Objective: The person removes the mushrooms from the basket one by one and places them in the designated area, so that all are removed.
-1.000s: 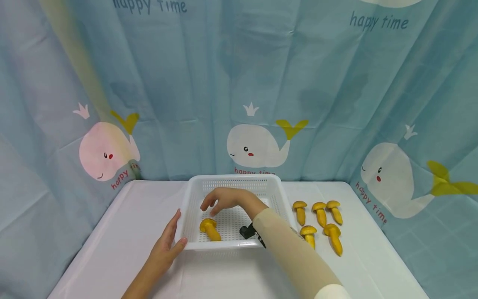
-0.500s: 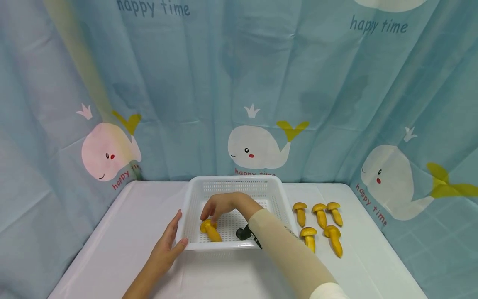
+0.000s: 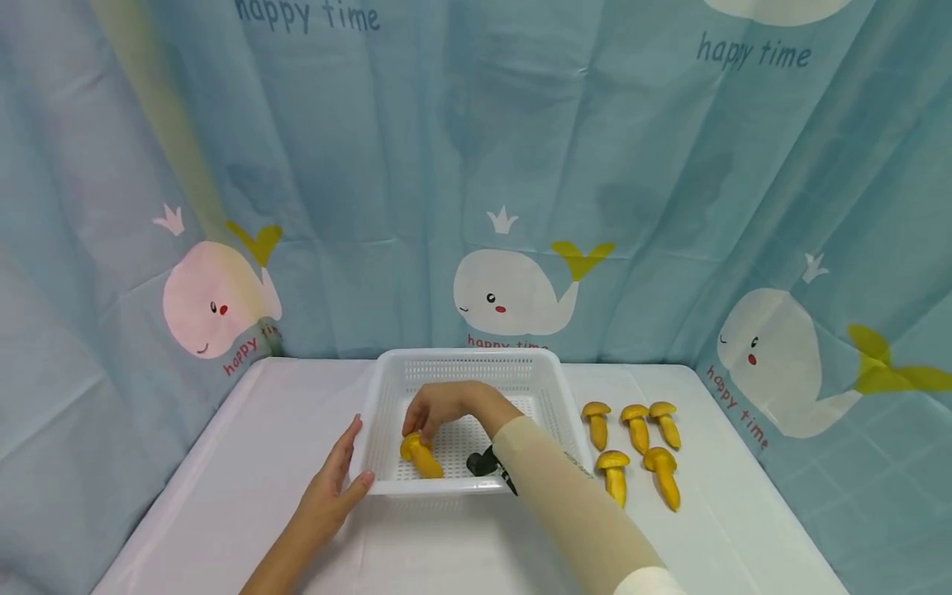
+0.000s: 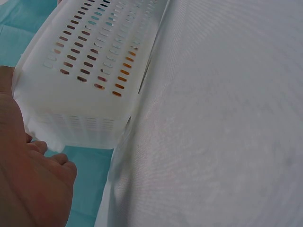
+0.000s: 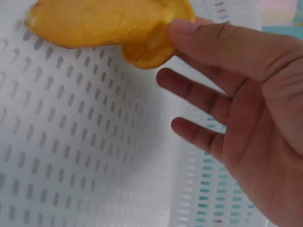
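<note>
In the head view my right hand (image 3: pixel 442 406) reaches into a white perforated plastic basket (image 3: pixel 476 487). It pinches a yellow mushroom (image 3: pixel 426 463) by the cap between thumb and index finger. The right wrist view shows the thumb on the cap of the mushroom (image 5: pixel 99 23) and the other fingers apart from it, its stem over the basket's slotted floor. My left hand (image 3: pixel 333 487) rests against the basket's front left corner, fingers along the left side and thumb at the front. In the left wrist view, the left hand (image 4: pixel 35 175) is partly out of frame beside the basket (image 4: pixel 80 104).
Several yellow mushrooms (image 3: pixel 635 430) lie on the white-covered table (image 3: pixel 439 545) right of the basket. A black wrist camera (image 3: pixel 483 463) sits under the right wrist, over the basket's front part. A blue whale-print curtain (image 3: pixel 416 165) hangs behind and at both sides.
My right hand has come down from above the mushroom in the basket and now pinches its cap. The left hand stays at the basket's corner.
</note>
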Tool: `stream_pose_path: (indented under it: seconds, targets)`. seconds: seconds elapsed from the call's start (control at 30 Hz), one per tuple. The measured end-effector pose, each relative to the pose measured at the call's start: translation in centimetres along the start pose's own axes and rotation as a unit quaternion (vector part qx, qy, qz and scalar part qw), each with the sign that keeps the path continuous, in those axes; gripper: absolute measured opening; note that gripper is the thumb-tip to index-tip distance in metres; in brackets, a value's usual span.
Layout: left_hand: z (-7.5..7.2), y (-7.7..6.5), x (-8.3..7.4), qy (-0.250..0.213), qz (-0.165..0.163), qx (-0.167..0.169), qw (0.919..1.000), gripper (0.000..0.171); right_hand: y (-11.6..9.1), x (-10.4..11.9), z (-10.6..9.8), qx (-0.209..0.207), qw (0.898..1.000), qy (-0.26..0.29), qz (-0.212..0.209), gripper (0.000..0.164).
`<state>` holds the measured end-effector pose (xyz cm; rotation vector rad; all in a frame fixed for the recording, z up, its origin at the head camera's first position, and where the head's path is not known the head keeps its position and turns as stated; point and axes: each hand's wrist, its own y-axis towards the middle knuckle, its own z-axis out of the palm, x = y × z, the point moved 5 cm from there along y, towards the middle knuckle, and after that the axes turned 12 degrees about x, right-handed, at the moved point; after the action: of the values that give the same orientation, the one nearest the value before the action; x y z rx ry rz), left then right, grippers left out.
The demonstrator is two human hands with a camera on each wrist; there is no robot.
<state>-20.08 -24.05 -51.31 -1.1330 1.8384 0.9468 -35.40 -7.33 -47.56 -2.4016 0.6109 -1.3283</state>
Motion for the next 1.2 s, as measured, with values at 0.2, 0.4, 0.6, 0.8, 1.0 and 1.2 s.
stream_pose_path:
  seconds: [0.2, 0.4, 0.6, 0.8, 1.0, 1.2]
  targets:
    - [-0.1, 0.2, 0.2, 0.006, 0.001, 0.0, 1.0, 0.082, -0.9, 0.8, -0.8, -0.039, 0.999, -0.022, -0.013, 0.025]
    - [0.0, 0.2, 0.2, 0.011, 0.001, 0.0, 0.9999, 0.081, -2.4, 2.0, -1.6, -0.093, 0.993, -0.07, -0.029, 0.024]
    - [0.0, 0.3, 0.0, 0.002, 0.012, -0.002, 0.9999, 0.08, -4.1, 3.0, -2.4, -0.135, 0.987, -0.079, -0.035, 0.027]
    - [0.1, 0.2, 0.1, -0.006, 0.024, -0.003, 0.9997, 0.081, -5.8, 4.0, -3.0, -0.168, 0.981, -0.089, -0.045, 0.028]
    - [0.0, 0.1, 0.4, -0.005, 0.007, 0.0, 1.0, 0.083, -8.2, 5.4, -3.4, -0.19, 0.975, -0.109, -0.038, 0.03]
    - [0.1, 0.2, 0.2, -0.022, 0.024, 0.001, 0.9995, 0.082, -10.6, 6.0, -3.2, -0.215, 0.969, -0.114, -0.038, 0.03]
